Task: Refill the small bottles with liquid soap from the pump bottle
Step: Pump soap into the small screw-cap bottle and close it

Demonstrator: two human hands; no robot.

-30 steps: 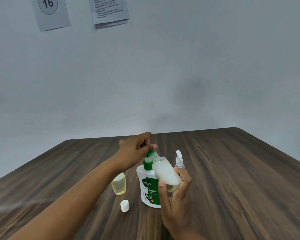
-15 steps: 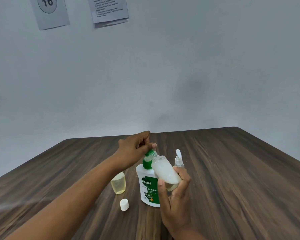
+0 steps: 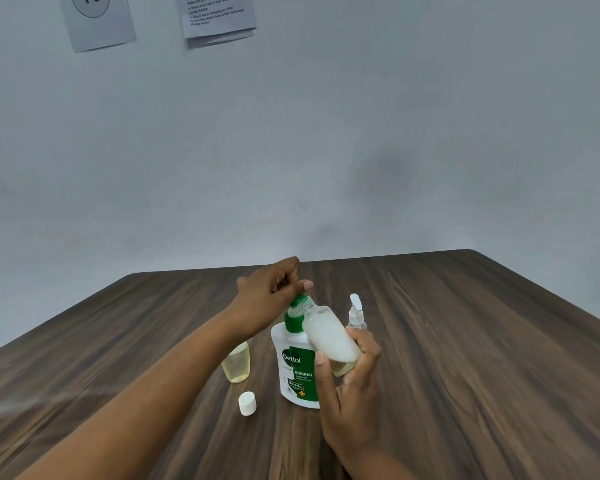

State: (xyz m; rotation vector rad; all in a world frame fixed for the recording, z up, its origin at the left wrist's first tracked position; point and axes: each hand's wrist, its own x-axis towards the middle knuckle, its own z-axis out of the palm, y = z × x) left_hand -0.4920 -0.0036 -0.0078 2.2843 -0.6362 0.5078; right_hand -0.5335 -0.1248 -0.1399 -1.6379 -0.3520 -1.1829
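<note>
Little has changed: left hand (image 3: 269,291) still clenched on the pump bottle (image 3: 297,365) head, right hand (image 3: 352,379) still gripping the tilted small bottle (image 3: 328,337) at lower centre (filling likely continues).

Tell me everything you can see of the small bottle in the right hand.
The small bottle is frosted, translucent plastic with a round body and a threaded, uncapped neck. It is tilted, neck up and to the left, its mouth held at the green nozzle of the pump bottle. A little yellowish liquid sits at its base. The right hand grips its lower half, off the table. The left hand is on the pump.
</note>
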